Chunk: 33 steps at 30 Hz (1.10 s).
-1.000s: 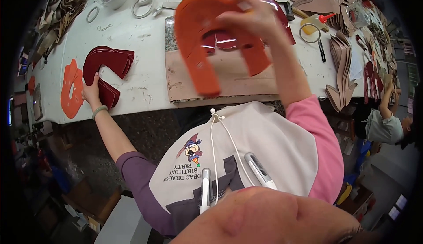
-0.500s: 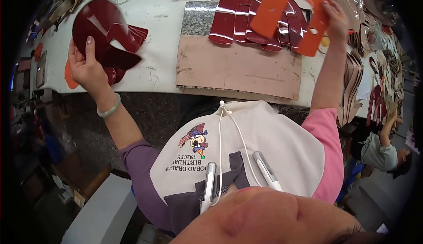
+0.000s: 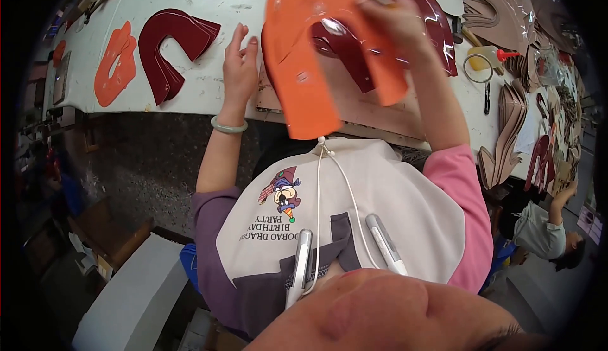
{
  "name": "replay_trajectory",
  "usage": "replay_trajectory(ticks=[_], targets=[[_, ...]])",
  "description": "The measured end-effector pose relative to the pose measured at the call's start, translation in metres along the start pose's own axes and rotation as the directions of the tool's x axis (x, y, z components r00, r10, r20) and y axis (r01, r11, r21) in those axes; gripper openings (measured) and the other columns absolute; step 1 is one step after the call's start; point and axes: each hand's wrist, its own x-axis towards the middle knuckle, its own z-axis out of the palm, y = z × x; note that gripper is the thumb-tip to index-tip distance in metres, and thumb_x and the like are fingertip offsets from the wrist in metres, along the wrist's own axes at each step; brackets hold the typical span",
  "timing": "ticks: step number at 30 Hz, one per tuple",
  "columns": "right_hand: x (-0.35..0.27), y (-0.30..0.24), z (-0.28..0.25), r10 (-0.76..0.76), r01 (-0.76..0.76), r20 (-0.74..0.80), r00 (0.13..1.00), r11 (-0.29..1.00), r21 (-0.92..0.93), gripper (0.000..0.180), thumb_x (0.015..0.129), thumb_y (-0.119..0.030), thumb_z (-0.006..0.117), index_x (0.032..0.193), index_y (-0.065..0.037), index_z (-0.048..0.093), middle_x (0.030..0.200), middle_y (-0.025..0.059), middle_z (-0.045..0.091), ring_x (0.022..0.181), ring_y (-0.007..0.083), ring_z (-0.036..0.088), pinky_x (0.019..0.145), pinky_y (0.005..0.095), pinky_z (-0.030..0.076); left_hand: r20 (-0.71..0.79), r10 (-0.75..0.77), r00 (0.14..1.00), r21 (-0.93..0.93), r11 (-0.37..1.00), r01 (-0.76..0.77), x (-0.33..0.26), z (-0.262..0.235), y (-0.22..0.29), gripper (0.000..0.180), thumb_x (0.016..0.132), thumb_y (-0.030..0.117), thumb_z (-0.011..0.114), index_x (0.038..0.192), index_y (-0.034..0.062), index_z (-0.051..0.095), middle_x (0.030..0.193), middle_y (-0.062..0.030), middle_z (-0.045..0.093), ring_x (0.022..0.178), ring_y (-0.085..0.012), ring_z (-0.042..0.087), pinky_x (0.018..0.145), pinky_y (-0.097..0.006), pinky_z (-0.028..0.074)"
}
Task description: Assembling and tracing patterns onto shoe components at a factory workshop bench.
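Observation:
My right hand [image 3: 396,21] grips the top right of a big orange U-shaped template [image 3: 288,53], held tilted over the middle of the table. Behind and under it are glossy dark red U-shaped pieces [image 3: 437,28], partly hidden by the template and my hand. Just left of the template my left hand [image 3: 239,69] is raised, fingers stretched upward, holding nothing. Farther left lie a stack of dark red U-shaped pieces [image 3: 154,53] and a smaller orange slotted template [image 3: 129,66]. A pinkish board [image 3: 269,99] shows beneath the orange template.
To the right are a yellow bottle [image 3: 484,56] with a red nozzle and stacked beige curved pieces [image 3: 506,126] at the table edge. More beige U-shaped pieces [image 3: 500,9] pile up at the far right. Another person [image 3: 541,230] is beyond the table's right side.
My left hand has let go of the dark red pieces, now lying on the left of the table, and moved right. My right hand has brought the orange template leftward and nearer.

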Motion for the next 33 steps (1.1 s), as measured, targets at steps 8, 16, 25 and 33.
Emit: replay_trajectory(ticks=[8,16,25,33], targets=[[0.030,0.054,0.053,-0.372,0.398,0.158,0.915,0.767,-0.502,0.035,0.086,-0.017,0.069,0.118,-0.005,0.064,0.103,0.0084,0.067,0.081,0.0199,0.062,0.073,0.0285,0.050,0.495,0.318,0.808,0.577,0.575,-0.580,-0.032,-0.008,-0.019,0.071,0.087,0.037,0.066,0.142,0.0007,0.040,0.149,-0.0198,0.034,0.139,-0.0320,0.029,0.110,-0.041,0.031],[0.032,0.057,0.050,-0.326,0.363,0.166,0.931,0.764,-0.534,0.035,0.086,-0.017,0.068,0.119,-0.005,0.064,0.102,0.0080,0.067,0.081,0.0225,0.062,0.074,0.0299,0.049,0.534,0.179,0.826,0.653,0.534,-0.537,-0.042,-0.002,-0.017,0.087,0.075,0.045,0.075,0.143,0.0028,0.040,0.154,-0.0159,0.027,0.145,-0.0346,0.018,0.114,-0.043,0.024],[0.031,0.048,0.053,-0.595,0.602,0.185,0.782,0.642,-0.475,0.028,0.088,-0.019,0.067,0.113,-0.005,0.067,0.092,0.0066,0.067,0.072,0.0161,0.060,0.065,0.0262,0.048,0.530,0.195,0.825,0.639,0.548,-0.540,-0.041,-0.002,-0.023,0.092,0.073,0.056,0.072,0.141,0.0016,0.042,0.154,-0.0157,0.028,0.144,-0.0352,0.019,0.112,-0.049,0.022],[0.029,0.038,0.068,-0.374,0.501,0.383,0.845,0.804,-0.321,0.020,0.089,-0.020,0.066,0.100,-0.004,0.072,0.079,0.0043,0.069,0.053,0.0127,0.052,0.051,0.0251,0.044,0.522,0.200,0.829,0.649,0.538,-0.538,-0.041,-0.002,-0.020,0.092,0.071,0.053,0.074,0.141,0.0021,0.043,0.152,-0.0153,0.032,0.143,-0.0349,0.023,0.112,-0.048,0.023]])
